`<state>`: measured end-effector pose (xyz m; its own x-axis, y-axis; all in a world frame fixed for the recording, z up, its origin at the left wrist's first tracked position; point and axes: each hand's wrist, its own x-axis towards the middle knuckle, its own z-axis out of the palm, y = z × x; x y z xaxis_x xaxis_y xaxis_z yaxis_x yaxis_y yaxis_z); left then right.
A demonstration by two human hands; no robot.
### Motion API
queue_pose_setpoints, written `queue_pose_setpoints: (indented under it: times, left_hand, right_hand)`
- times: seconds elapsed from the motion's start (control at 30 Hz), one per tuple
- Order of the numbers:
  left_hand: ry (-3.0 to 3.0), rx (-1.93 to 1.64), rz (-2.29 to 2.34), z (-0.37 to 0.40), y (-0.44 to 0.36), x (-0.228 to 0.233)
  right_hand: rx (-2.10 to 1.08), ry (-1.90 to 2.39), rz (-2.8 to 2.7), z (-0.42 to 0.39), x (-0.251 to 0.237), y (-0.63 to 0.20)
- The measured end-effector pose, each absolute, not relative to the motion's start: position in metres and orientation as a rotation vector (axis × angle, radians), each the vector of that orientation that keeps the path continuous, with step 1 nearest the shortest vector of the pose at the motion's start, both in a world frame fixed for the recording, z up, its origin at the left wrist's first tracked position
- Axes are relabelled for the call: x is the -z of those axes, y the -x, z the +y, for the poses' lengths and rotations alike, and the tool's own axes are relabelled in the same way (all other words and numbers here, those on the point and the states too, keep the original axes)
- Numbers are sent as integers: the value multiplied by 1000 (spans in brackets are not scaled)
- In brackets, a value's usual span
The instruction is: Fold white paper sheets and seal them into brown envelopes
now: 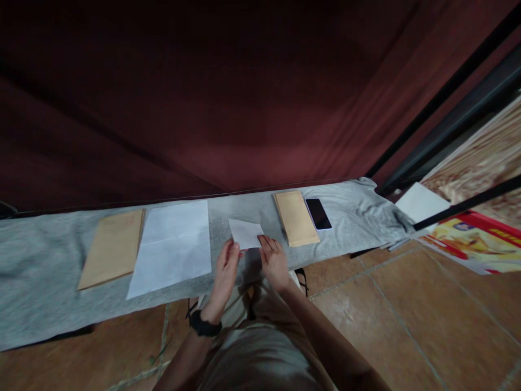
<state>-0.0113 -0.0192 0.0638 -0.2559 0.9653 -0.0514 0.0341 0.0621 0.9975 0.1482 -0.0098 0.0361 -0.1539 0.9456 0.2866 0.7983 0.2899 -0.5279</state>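
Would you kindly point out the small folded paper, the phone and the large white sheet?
small folded paper [245, 233], head view, its centre.
phone [318, 213], head view, middle of the dark screen.
large white sheet [173, 247], head view, its middle.

Both bare forearms reach forward from the body, the hands close together and palms down. The left hand, a black band on its wrist, has fingers extended. The right hand lies flat just beside it, fingertips forward.
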Motion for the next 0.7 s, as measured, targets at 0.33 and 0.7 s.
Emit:
queue_pose_setpoints:
  times: [0.33, 0.7]
  left_hand:
    - [-634, -1272, 1350, -20, 10, -36]
    - [-1013, -1012, 1462, 6, 45, -24]
  right_hand:
    - [-1563, 1042, -697, -10, -35, -126]
    - [-1335, 1291, -664, -6, 0, -151]
